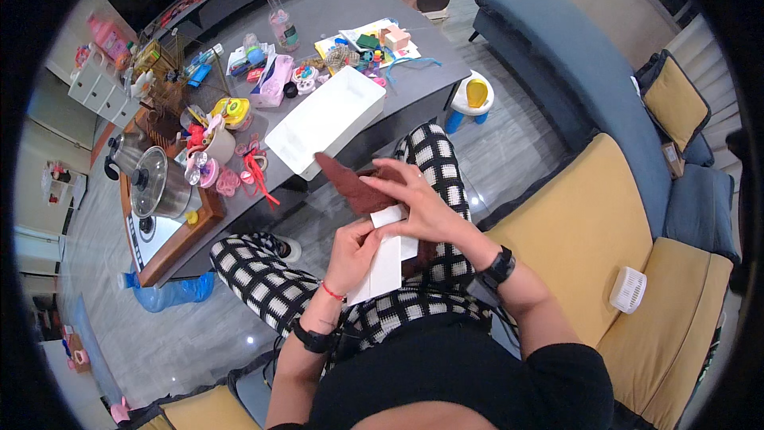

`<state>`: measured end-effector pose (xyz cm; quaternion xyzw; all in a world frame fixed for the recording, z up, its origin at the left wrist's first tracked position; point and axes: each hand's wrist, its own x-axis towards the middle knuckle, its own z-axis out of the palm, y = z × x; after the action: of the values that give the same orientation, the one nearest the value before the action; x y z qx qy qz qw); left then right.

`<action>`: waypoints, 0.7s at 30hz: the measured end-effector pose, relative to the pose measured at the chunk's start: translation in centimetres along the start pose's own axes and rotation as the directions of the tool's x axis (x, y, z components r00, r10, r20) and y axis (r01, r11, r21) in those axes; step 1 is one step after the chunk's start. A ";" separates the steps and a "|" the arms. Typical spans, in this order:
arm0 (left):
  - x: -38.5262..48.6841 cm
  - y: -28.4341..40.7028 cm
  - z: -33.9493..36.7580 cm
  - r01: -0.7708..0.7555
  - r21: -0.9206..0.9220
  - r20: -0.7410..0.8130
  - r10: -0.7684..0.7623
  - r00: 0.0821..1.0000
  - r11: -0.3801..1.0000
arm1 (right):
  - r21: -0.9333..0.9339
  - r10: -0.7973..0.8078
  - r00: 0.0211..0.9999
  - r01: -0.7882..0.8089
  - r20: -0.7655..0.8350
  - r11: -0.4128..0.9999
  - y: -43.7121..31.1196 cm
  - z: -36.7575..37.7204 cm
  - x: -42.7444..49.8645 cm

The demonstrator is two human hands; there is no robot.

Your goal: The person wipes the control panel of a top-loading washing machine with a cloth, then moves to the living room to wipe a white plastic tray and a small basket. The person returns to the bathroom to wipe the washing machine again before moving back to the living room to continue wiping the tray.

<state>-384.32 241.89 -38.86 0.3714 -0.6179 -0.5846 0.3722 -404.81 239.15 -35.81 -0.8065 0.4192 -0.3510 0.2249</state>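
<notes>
My left hand (352, 251) grips a flat white piece (385, 272), maybe card or a thin box, above my lap. At its upper end my right hand (418, 203) has its thumb on a white flap, with the other fingers spread over a dark red-brown cloth (352, 182). Part of the cloth reaches up towards the table, and more of it shows below the white piece by my thigh. How the cloth and the white piece are joined is hidden by my fingers. A white rectangular plastic bin (328, 119) sits on the table edge just beyond.
The grey table (334, 9) holds a bottle (282, 21), papers, small toys and a tissue pack. A glass-lidded pot (158, 185) stands on a wooden tea tray at the left. A small stool (471, 95) is beyond my knee. The sofa (573, 209) bears a white plastic basket (628, 289).
</notes>
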 end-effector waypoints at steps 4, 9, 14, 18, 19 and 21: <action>0.2 0.0 -0.6 0.064 0.096 0.208 -0.082 0.975 0.993 | -0.106 0.087 0.985 -0.072 0.146 0.992 0.3 -0.9 -0.8; 0.1 -0.3 -0.2 0.134 0.074 0.209 -0.147 0.967 0.988 | -0.022 0.144 0.987 -0.143 0.075 0.990 1.0 -0.9 -1.2; -1.0 -0.2 0.6 0.298 0.074 0.207 -0.307 0.929 0.952 | 0.059 0.508 0.859 -0.504 -0.065 0.861 1.0 0.8 -1.5; -0.7 -0.5 0.5 0.295 -0.082 0.115 -0.284 0.952 0.952 | 0.824 0.862 0.455 -0.386 -0.221 0.415 0.9 0.6 -1.0; -0.6 -0.5 0.5 0.318 -0.073 0.072 -0.313 0.947 0.945 | 0.836 0.774 0.543 -0.216 -0.326 0.504 0.6 0.3 -1.3; -0.6 -0.5 0.4 0.339 -0.055 0.018 -0.339 0.941 0.939 | 0.807 0.660 0.654 -0.126 -0.370 0.577 -0.3 -0.5 -1.8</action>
<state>-384.46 242.57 -39.38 0.4590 -0.5294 -0.6588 0.2739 -405.73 240.83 -36.00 -0.3534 0.4758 -0.6729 0.4426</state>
